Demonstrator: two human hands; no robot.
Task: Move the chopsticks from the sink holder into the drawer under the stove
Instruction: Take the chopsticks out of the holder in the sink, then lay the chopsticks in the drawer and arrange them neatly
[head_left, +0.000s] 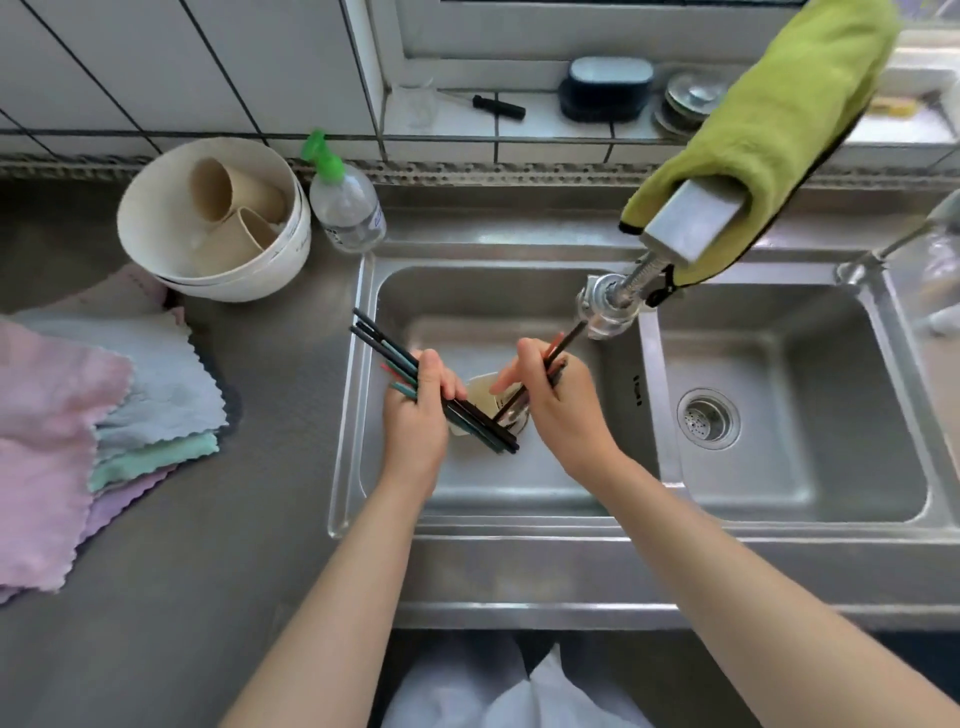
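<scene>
A pale cream chopstick holder stands in the left basin of the steel sink, between my two hands. My left hand is closed around a bundle of several dark chopsticks with teal and red ends, lying slanted from upper left to lower right. My right hand grips one or two more dark chopsticks whose lower ends still reach into the holder. The drawer and the stove are out of view.
A faucet draped with a green cloth hangs just right of my right hand. The right basin has a drain. On the left counter lie folded cloths, stacked white bowls with cups and a spray bottle.
</scene>
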